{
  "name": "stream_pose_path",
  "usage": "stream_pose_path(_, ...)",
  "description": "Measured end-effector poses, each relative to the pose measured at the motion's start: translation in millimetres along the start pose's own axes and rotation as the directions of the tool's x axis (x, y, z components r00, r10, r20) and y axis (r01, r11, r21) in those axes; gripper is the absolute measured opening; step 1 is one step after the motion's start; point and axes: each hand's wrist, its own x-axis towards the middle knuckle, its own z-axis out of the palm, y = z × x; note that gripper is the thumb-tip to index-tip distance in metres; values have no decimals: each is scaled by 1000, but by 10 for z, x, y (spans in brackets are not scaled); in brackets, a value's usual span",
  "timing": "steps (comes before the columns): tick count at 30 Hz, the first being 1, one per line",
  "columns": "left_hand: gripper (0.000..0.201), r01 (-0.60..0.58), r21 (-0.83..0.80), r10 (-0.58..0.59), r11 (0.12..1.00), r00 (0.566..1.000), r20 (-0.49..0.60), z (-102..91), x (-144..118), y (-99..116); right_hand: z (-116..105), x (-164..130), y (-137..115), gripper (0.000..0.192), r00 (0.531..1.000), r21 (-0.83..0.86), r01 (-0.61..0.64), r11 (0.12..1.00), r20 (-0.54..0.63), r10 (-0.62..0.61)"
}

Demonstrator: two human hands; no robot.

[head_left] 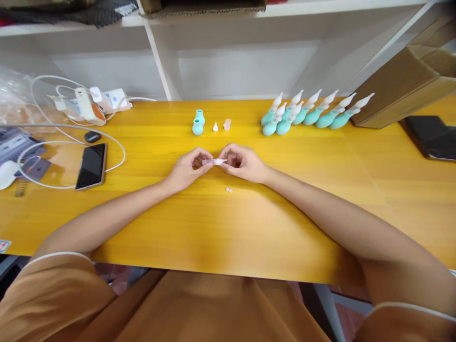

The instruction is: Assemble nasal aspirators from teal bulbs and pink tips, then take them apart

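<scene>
Between my hands, over the middle of the table, is a small translucent white nozzle tip (218, 162), its point toward the right. My left hand (190, 166) pinches its wider end, together with a clear piece partly hidden by the fingers. My right hand (245, 163) is closed on the pointed end with thumb and fingertips. Just below lies a tiny pinkish clear part (229, 190). Beyond my hands stand two turquoise rubber bulbs (198, 126) with open necks, a small white tip (215, 127) and a clear pinkish connector (227, 124).
Several assembled turquoise bulb aspirators (309, 116) with white tips lean at the back right, near a cardboard box (402, 80) and a black device (432, 137). A phone (91, 166), white cables and chargers (89, 104) occupy the left. Shelf walls (245, 71) close off the back.
</scene>
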Motion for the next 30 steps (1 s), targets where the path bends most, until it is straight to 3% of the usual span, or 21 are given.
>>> stream_pose_path(14, 33, 40, -25, -39, 999, 999, 27, -14, -4, 8, 19, -30, -36, 14, 980, -219, 187, 958, -31, -199)
stream_pose_path(30, 33, 67, -21, -67, 998, 998, 21, -24, 0, -44, 24, -55, -60, 13, 980, -261, 189, 946, -3, -197)
